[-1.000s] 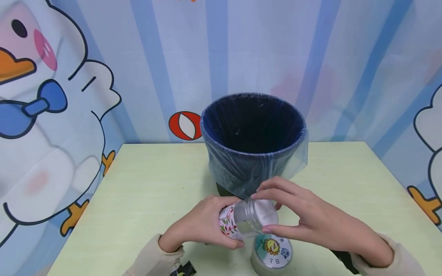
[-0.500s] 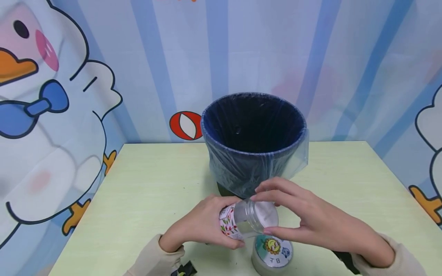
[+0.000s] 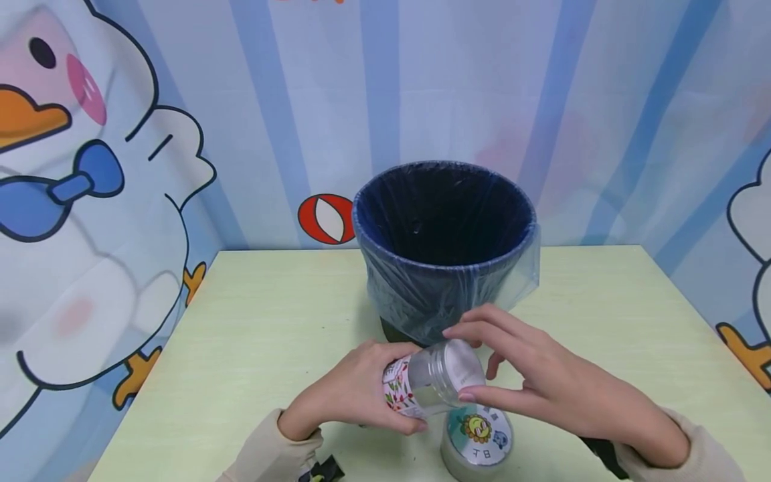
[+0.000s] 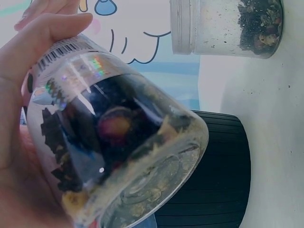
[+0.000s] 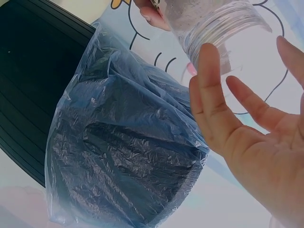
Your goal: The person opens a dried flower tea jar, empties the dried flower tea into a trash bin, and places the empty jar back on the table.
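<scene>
My left hand [image 3: 367, 385] grips a clear tea jar [image 4: 109, 137] with a flower-printed label [image 3: 399, 386]. The left wrist view shows dark dried leaves and flowers inside. The jar leans to the right, its white round end [image 3: 465, 365] facing my right hand [image 3: 536, 375]. My right fingers are spread loosely around that end, fingertips right at its upper edge and thumb at the lower edge. Clear threads [image 5: 223, 23] show there in the right wrist view. A second clear jar [image 4: 228, 28] of dried tea stands below, with a sunflower sticker [image 3: 478, 434] on top.
Just beyond the hands stands a dark trash bin [image 3: 446, 261], lined with a thin blue plastic bag [image 5: 128, 152]. All this is on a pale green table [image 3: 283, 314] in front of a blue striped, cartoon-printed backdrop [image 3: 289, 100].
My right fingers have shifted slightly up and right around the jar's white end, uncovering more of its upper edge. The left hand and jar hold nearly still; the view has shifted slightly.
</scene>
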`<state>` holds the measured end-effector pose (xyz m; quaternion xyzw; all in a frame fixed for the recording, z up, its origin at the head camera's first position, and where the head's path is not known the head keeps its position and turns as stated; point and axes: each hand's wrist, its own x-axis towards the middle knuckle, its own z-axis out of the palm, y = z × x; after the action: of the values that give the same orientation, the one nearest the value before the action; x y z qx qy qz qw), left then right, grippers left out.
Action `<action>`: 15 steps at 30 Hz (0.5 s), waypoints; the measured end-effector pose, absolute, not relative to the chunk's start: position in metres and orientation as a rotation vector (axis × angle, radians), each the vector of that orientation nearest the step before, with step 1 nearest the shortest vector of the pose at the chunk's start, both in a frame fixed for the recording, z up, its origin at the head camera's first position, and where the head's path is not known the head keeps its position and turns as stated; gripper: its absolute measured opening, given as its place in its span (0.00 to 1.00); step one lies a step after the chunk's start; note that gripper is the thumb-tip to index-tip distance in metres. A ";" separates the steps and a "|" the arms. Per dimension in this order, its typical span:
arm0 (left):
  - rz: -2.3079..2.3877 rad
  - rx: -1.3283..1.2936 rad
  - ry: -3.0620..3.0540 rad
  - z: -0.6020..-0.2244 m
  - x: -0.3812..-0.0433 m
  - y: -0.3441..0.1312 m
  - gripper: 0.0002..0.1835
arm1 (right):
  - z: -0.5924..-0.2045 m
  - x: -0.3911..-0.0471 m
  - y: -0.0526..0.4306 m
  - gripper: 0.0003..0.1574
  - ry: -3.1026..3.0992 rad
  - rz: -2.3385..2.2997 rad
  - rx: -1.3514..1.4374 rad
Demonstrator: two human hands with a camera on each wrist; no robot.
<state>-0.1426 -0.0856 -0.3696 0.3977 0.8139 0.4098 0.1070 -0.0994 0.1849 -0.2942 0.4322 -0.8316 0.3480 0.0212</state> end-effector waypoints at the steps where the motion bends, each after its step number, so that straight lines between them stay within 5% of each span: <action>1: 1.206 1.167 2.398 -0.370 -0.143 -0.086 0.32 | -0.295 -0.100 0.185 0.31 -2.576 1.079 1.338; 15: 1.189 1.150 2.409 -0.372 -0.144 -0.086 0.32 | -0.297 -0.102 0.184 0.29 -2.547 1.027 1.360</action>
<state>-0.1438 -0.0856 -0.3723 0.3912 0.8194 0.4045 0.1091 -0.1016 0.1844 -0.2971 0.4433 -0.8306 0.3348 0.0384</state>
